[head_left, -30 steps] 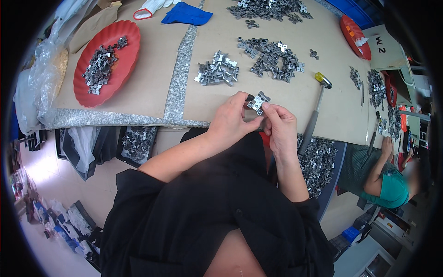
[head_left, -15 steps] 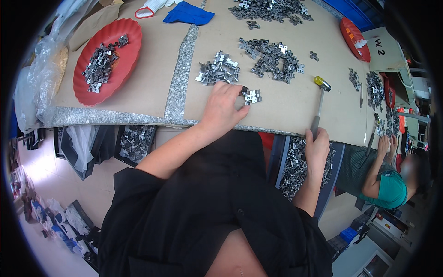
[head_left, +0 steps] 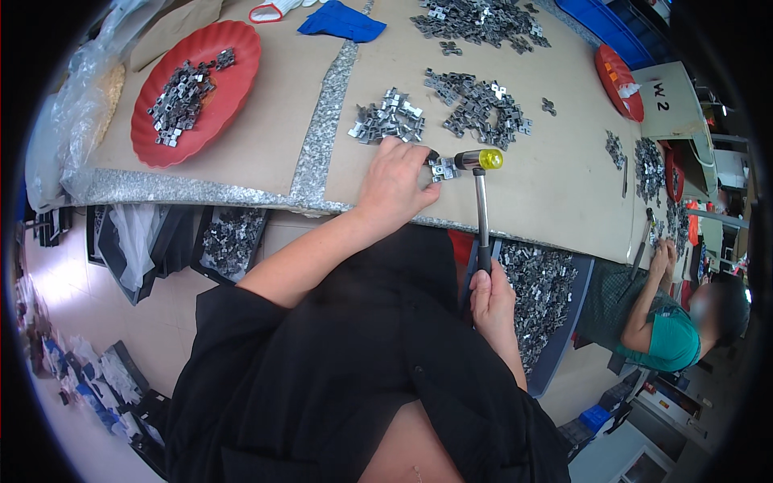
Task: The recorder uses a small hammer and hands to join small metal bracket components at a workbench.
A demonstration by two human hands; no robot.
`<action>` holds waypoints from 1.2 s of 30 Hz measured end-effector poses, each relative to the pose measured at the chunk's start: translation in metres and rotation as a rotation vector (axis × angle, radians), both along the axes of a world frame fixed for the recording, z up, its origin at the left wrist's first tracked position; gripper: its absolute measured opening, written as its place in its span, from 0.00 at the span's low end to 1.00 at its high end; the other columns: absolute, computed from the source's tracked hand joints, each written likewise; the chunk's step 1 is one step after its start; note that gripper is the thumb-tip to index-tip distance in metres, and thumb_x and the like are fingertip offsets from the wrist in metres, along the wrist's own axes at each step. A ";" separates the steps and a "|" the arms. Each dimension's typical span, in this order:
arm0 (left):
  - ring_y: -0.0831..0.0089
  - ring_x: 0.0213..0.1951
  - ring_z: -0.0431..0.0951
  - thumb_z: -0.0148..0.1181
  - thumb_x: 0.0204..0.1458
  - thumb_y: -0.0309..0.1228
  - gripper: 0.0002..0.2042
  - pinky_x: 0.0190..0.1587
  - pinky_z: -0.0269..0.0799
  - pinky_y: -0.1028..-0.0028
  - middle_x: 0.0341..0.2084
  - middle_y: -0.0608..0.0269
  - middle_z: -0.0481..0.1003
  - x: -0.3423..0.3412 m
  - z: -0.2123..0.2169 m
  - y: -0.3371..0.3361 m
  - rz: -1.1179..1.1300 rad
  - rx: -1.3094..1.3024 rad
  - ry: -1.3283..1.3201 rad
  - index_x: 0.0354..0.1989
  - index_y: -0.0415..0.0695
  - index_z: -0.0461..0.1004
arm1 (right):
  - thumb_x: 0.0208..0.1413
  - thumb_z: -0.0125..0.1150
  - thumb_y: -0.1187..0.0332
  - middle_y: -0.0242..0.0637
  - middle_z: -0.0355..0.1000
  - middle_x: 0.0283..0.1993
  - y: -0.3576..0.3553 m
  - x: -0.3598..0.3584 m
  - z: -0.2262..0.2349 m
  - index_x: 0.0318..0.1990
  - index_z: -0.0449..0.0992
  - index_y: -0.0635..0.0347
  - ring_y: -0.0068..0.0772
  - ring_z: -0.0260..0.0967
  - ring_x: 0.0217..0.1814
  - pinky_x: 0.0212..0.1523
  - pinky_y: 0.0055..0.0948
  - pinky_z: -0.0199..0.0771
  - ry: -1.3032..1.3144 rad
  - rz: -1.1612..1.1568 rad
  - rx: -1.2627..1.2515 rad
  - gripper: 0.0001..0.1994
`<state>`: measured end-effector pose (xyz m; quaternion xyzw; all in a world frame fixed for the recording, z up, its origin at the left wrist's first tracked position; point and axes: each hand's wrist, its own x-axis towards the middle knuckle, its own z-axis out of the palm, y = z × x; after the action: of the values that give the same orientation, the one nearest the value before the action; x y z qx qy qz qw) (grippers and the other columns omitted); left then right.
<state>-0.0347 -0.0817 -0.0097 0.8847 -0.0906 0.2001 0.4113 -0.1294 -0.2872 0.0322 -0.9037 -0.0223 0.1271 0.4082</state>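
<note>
My left hand is closed, fingers bent, at the near part of the tabletop. Thumb and fingers grip a small silver metal bracket, with a dark bit by the fingertips that I cannot make out. My right hand is wrapped round the dark grip of a hammer. The hammer has a steel shaft and a yellow-tipped head, which sits at the right side of the bracket; whether it touches cannot be told. Just beyond my left hand lies a small pile of metal brackets.
Larger bracket piles spread farther back. A red scalloped tray with brackets stands at left, near a blue cloth. Below the table edge is a bin full of brackets. At far right, a person in green works with brackets.
My right hand has moved left, carrying the hammer from the right up beside the bracket. My left hand keeps its hold in nearly the same place. The whole view has shifted slightly.
</note>
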 end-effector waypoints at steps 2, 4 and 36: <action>0.61 0.35 0.66 0.64 0.28 0.26 0.17 0.39 0.63 0.69 0.27 0.56 0.70 0.000 -0.001 0.000 -0.002 0.003 0.010 0.31 0.35 0.69 | 0.56 0.40 0.69 0.48 0.66 0.26 0.002 0.000 0.000 0.44 0.63 0.66 0.46 0.67 0.26 0.28 0.34 0.66 0.029 0.010 -0.011 0.12; 0.61 0.35 0.66 0.64 0.28 0.26 0.17 0.40 0.63 0.69 0.27 0.56 0.70 0.000 -0.001 0.000 -0.005 0.002 0.020 0.31 0.35 0.69 | 0.56 0.41 0.68 0.51 0.66 0.29 0.001 0.000 -0.001 0.45 0.61 0.65 0.52 0.67 0.29 0.29 0.39 0.66 -0.102 0.119 -0.120 0.12; 0.61 0.34 0.65 0.64 0.31 0.33 0.17 0.39 0.62 0.69 0.24 0.56 0.68 0.001 0.003 0.003 -0.007 0.010 -0.026 0.28 0.35 0.69 | 0.54 0.46 0.68 0.52 0.65 0.39 -0.027 0.045 -0.012 0.48 0.62 0.69 0.50 0.65 0.40 0.41 0.37 0.64 -0.429 -0.347 -0.573 0.16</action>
<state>-0.0336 -0.0784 -0.0066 0.8838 -0.0999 0.2097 0.4061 -0.0845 -0.3140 0.0206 -0.9774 0.0825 -0.1343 0.1410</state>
